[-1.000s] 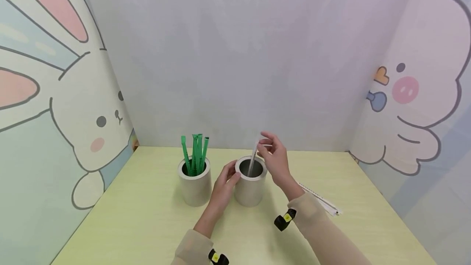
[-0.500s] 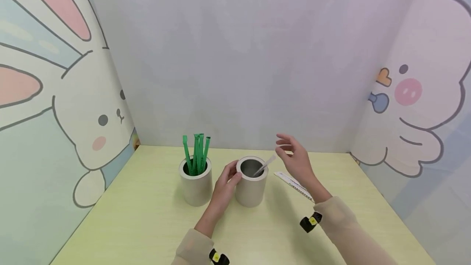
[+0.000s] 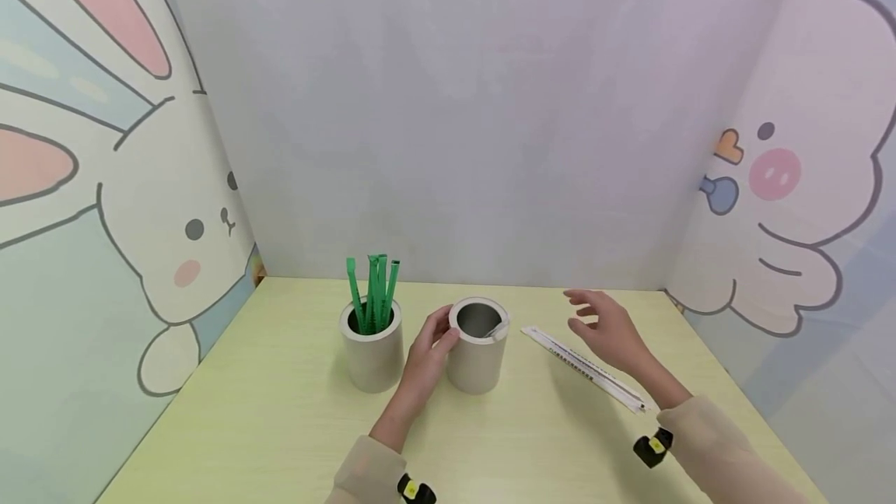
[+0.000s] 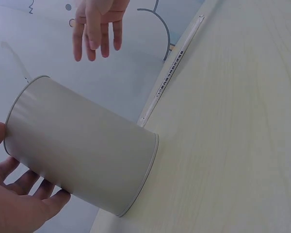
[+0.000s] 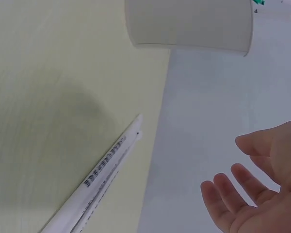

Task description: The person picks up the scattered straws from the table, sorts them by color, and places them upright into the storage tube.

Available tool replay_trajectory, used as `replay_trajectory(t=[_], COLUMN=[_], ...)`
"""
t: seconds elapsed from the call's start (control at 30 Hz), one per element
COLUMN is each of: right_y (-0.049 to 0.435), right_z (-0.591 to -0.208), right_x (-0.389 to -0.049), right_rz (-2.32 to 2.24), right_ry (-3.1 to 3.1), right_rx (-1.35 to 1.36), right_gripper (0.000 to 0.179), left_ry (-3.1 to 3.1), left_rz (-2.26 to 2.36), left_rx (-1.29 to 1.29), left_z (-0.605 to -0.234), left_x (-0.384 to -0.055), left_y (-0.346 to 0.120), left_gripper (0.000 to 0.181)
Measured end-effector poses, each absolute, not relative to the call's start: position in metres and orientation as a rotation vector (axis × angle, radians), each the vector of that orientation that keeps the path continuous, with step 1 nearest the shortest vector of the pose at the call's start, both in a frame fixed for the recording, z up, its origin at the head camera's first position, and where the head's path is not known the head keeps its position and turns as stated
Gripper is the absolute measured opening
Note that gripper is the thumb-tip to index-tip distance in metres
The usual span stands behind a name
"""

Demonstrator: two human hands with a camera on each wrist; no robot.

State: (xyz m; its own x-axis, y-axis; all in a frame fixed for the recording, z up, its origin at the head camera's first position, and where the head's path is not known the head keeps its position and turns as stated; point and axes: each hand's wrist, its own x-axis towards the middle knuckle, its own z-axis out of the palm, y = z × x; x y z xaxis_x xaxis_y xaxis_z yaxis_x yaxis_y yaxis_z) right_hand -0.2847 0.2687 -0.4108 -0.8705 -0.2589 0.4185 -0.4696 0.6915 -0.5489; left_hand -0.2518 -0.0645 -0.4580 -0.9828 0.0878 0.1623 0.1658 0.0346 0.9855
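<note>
My left hand (image 3: 425,356) holds a light grey cylindrical canister (image 3: 476,368) upright on the table, thumb at its rim and fingers around its left side. Inside it leans a thin white paper-wrapped straw (image 3: 499,329), its end poking over the right rim. In the left wrist view this straw (image 4: 18,62) sticks out past the rim. Off to the right my right hand (image 3: 606,329) hovers over the table, fingers loosely bent with nothing in them. Below and left of it lie white paper-wrapped straws (image 3: 588,370) with dark print, side by side on the table.
A matching canister (image 3: 373,364) stands left of my left hand, filled with several upright green-wrapped sticks (image 3: 378,290). Behind the pale yellow table (image 3: 245,411) hangs a plain backdrop (image 3: 448,131); panels with cartoon animals flank both sides.
My right hand has let go of the white straw in the canister and moved right. The straw has tipped over against the right rim. My left hand stays on the canister.
</note>
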Motion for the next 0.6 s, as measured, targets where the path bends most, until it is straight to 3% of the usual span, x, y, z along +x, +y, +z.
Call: replay_trajectory(t=[0.6], right_y=[0.282], right_z=[-0.463], right_x=[-0.278], right_rz=[0.672], right_ry=[-2.779], right_rx=[0.750], right_gripper=[0.044], left_ry=[-2.226], left_rz=[-2.106], left_rx=[-0.271], left_z=[-0.458], left_x=[-0.252], left_y=[-0.065], left_gripper=[0.050])
